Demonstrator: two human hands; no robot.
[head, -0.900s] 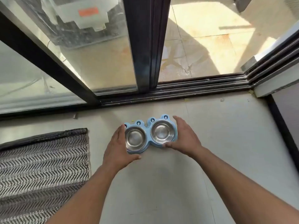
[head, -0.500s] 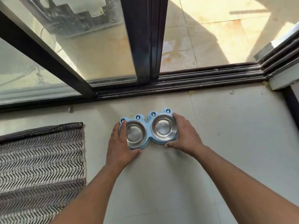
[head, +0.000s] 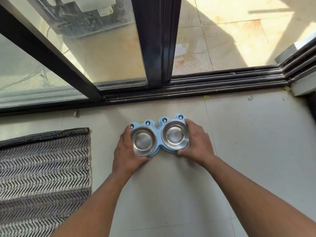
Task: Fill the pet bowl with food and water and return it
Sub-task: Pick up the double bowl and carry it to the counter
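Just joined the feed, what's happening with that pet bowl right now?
A person crouches over a blue double pet bowl on the tiled floor by the sliding glass door. The left hand grips its left end, the right hand its right end. Both steel dishes look empty: no food or water yet. A striped mat lies to the left, apart from the bowl.

The pet bowl (head: 158, 144) was a light blue holder with little cartoon eyes along its far edge. Two shiny metal dishes sat in it side by side. Both dishes looked empty and dry. It was level, low over the pale floor (head: 248, 142), near the dark door track (head: 205, 86).
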